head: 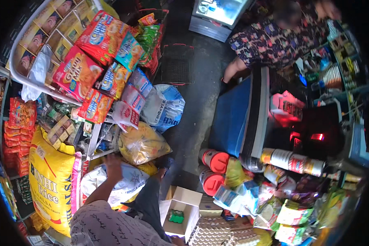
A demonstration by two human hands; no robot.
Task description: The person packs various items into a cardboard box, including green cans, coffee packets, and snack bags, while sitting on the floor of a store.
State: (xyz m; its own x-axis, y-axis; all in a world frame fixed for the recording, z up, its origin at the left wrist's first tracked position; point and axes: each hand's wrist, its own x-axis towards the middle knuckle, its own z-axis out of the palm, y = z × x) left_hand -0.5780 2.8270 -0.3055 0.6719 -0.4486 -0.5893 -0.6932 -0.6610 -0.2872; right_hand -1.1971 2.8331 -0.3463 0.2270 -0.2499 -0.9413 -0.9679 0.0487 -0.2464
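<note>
My left hand (113, 164) is raised over a white rice sack (126, 181), near the lower bar of a white wire rack (101, 155). Its fingers are blurred, so I cannot tell whether they hold anything. At the bottom edge, part of my right hand (176, 240) shows by an open cardboard box (187, 196); its fingers are mostly hidden. Inside the box lies a small green item (176, 216). Left of my left arm stands a yellow Binhi rice sack (50, 181). A clear plastic bag of yellow contents (143, 143) sits beyond my left hand.
Packets of breading mix (97, 104) hang from the rack. Red-lidded tubs (216, 185) stand beside a blue-sided counter (230, 117). Stacked egg trays (210, 230) lie right of the box. Another person in a patterned garment (273, 46) stands behind the counter, near a lit display fridge (215, 26).
</note>
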